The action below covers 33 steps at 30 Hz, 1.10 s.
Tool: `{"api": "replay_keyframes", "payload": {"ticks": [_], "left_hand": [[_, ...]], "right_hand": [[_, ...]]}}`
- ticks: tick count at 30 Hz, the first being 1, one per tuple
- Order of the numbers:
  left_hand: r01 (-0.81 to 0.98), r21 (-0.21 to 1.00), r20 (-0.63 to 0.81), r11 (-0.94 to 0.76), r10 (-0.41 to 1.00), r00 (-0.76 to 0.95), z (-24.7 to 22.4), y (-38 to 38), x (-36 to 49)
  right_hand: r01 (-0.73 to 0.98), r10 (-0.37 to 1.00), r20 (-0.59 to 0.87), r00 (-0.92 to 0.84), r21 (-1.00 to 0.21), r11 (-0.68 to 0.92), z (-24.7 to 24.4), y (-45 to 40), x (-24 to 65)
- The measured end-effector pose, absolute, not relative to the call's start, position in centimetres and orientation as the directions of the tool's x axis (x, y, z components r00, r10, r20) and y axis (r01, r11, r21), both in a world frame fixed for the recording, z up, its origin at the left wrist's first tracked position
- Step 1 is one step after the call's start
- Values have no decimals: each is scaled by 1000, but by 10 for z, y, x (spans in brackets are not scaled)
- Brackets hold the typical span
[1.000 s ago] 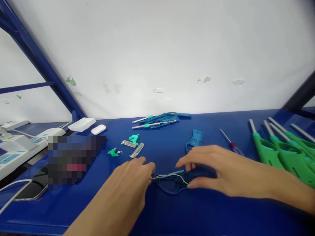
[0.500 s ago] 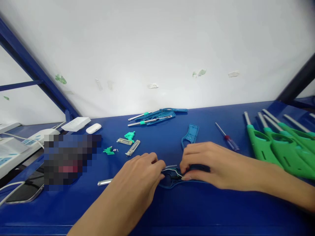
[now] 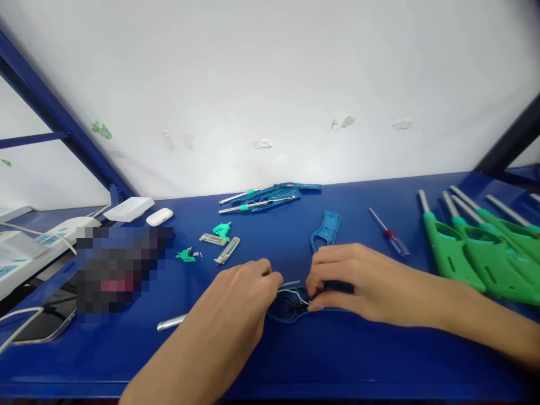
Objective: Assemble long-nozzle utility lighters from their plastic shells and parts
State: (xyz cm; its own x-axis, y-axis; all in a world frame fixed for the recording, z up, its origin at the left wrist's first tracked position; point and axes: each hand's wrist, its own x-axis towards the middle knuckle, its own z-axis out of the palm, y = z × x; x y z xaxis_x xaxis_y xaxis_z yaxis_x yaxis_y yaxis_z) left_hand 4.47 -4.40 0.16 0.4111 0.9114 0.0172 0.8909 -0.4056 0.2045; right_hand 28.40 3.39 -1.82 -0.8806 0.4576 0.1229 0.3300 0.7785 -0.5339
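White wall [image 3: 253,73] marked with torn scraps of tape rises behind our blue table [image 3: 358,360]. Near its front edge, a blue shell [image 3: 287,321] with an open loop lies flat between our two hands, its ends running under the fingers of each. Our left hand [image 3: 244,301] is curled down over the shell's left end, gripping it, with most of the fingertips hidden. Beyond our left wrist a metal tube [image 3: 171,322] sticks out in line with the shell; its other end is covered by the hand. Our right hand [image 3: 350,281] covers the shell's right part, thumb and forefinger pinched on a white wire [image 3: 298,295] that curves out of it. A thin grey tube [image 3: 291,283] lies along the far side, just beside our left fingers.

Right behind our right hand we see a loose blue piece [image 3: 331,224], and farther right a screwdriver [image 3: 395,242] and a row of green lighters [image 3: 458,267]. Ahead of our left hand lie small green parts [image 3: 222,229] and two slim clear parts [image 3: 228,251]; more blue shells [image 3: 278,197] rest near the wall.
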Motion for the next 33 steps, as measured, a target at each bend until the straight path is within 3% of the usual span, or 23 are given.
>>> {"api": "replay_keyframes", "payload": {"ticks": [22,33], "left_hand": [[894,131,9,-429,902,432,-7,-44,38],[888,119,81,-444,896,437,-4,-48,37]], "right_hand": [[344,483,129,-866,-548,763,-16,28,283],[403,571,226,-789,-510,760,-28,21,274]]}}
